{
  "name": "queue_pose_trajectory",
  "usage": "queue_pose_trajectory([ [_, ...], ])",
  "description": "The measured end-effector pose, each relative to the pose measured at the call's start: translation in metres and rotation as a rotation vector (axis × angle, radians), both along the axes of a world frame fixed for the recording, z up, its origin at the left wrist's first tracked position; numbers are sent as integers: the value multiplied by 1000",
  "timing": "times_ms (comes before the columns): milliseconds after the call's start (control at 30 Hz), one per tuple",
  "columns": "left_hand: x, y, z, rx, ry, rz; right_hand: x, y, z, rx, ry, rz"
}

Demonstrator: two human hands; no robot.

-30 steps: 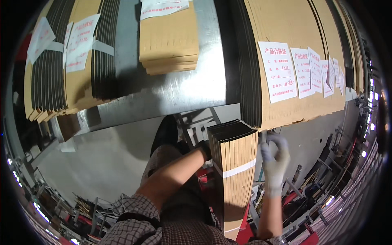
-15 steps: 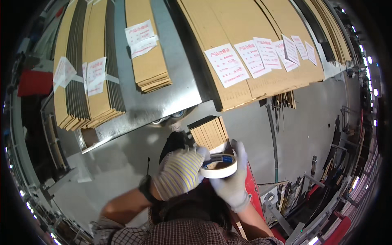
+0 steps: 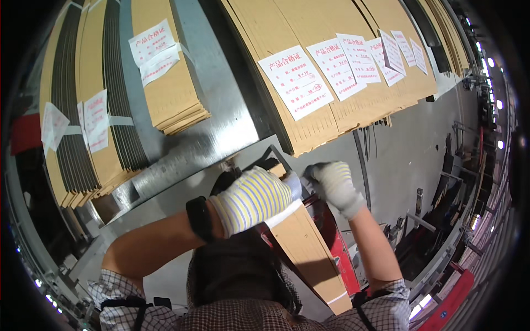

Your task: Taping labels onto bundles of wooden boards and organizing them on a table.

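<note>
Left hand (image 3: 254, 199), striped glove, lay across the upper part of the cardboard bundle (image 3: 309, 251), beside its white band (image 3: 285, 214); could not tell its grip. Right hand (image 3: 335, 186), fingers curled, was just beside; contents hidden. Bundle slanted before the person, near the metal table (image 3: 229, 113) bearing labelled cardboard stacks (image 3: 348, 113).

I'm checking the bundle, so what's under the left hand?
From under the left hand, the bundle shows, with part of a white band across it. Whatever the hand itself covers can't be seen.
</note>
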State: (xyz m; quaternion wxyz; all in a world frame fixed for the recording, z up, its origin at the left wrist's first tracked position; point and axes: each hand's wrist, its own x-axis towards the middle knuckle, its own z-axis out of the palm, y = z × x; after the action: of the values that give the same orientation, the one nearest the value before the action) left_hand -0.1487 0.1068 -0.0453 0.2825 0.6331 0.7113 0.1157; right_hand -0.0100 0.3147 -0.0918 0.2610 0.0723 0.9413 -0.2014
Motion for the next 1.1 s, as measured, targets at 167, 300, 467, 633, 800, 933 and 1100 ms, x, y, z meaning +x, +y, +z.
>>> queue_pose_trajectory([
  [167,11,11,24,-111,-96,-44,198,72,-53,431,-101,-590],
  [300,38,41,14,-20,-160,-363,386,-4,47,159,635,-1953],
  [467,192,22,24,274,-57,-475,613,-213,60,546,549,-2437],
  [633,315,23,-13,170,-67,-521,603,-298,-14,175,619,-2499],
  [800,286,-44,45,-188,-265,-751,596,-300,35,-27,976,-2396],
  [933,245,-152,26,428,-266,-456,575,-289,139,-270,1277,-2236],
  [1100,212,-240,7,314,-252,8,468,-279,219,-1062,1141,-2062],
])
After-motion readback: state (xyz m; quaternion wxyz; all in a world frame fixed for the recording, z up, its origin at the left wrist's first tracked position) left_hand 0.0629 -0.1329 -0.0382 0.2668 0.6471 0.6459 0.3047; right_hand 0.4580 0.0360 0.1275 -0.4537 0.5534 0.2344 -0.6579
